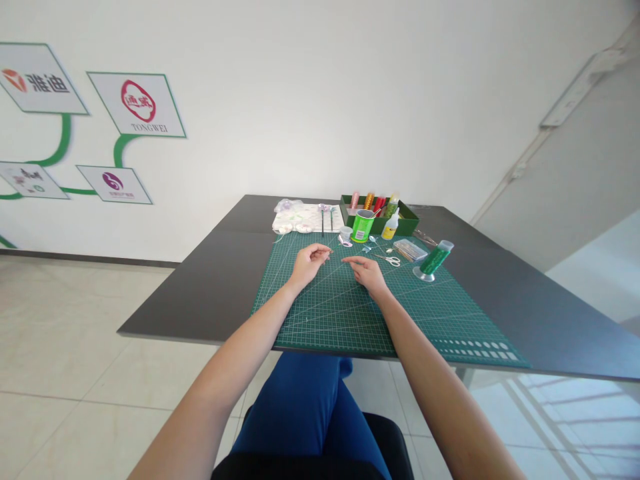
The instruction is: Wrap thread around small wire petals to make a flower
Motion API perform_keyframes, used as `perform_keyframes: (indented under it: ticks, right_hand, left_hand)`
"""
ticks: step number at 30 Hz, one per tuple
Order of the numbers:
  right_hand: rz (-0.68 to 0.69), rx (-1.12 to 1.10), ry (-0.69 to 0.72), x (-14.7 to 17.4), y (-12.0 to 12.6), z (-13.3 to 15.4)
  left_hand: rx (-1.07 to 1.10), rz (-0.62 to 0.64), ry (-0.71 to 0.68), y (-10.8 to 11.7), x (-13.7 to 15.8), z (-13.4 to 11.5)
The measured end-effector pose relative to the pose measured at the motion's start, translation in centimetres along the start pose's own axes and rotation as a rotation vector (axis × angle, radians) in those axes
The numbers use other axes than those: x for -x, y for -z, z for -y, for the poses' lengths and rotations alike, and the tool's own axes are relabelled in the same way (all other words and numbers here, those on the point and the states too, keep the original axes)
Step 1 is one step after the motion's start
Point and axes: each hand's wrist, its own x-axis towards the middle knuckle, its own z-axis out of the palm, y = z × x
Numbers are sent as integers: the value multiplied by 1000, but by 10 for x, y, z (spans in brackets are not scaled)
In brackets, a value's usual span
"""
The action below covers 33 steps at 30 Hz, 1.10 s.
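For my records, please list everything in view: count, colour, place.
Flat table: 1, dark, by wall
Gridded mat: 1, green, on table
Open box: 1, green, table's end
Cylindrical rolls: several, mixed, in box
Round can: 1, lime, before box
Nozzled bottle: 1, white, beside can
Looped scissors: 1, white, on mat
Flat case: 1, clear, on mat
Flanged spool: 1, green, mat's right
Flat pad: 1, white, beside box
Logo panels: 4, white, on wall
Small pieces: uncountable, mixed, on mat
Trousers: 1 pair, blue, below table
Left hand, right hand: 2, bare, over mat
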Motion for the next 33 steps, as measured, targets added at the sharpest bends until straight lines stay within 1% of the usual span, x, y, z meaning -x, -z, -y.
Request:
perform_keyframes:
  ticks: [7,17,24,33]
  right_hand:
    - [32,12,-14,1,-1,1]
    - [112,13,-46,4,-3,4]
    - [154,26,-40,6,-3,7]
    - [246,18,-54,8,-4,10]
  left_hand:
    - [-41,-11,-11,1,0,-1]
    - [-120,-91,-26,4,-2,5]
    - [-158,-93,-39,6,-2,4]
    - [-176,-133,-27,7,-2,2]
